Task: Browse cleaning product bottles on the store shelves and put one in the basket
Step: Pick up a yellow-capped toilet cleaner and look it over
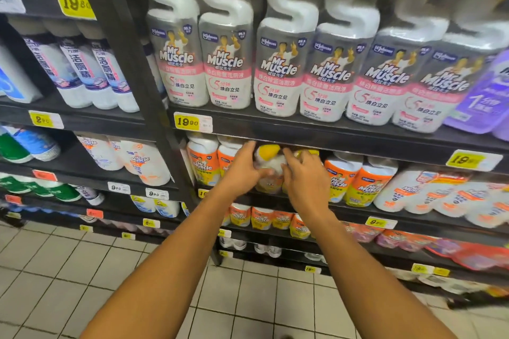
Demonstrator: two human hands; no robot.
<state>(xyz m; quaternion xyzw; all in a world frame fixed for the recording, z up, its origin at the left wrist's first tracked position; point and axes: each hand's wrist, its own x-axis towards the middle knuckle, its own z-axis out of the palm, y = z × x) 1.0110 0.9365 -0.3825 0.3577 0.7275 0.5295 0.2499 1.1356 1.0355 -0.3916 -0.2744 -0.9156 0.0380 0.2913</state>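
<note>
Two hands meet on one yellow-capped bottle point(268, 165) on the second shelf point(344, 146) of the right-hand bay. To the far left, the neighbouring bay holds white bottles with blue labels point(91, 69). Your left hand point(242, 170) cups the bottle's left flank, thumb across its front; your right hand point(305, 176) curls round its right side, beside the orange-labelled bottles point(355, 181). Above runs a row of white Mr Muscle bottles point(303, 69). The bottle appears tilted yet remains on the shelf; no basket is in view, so lifting out and depositing are left.
</note>
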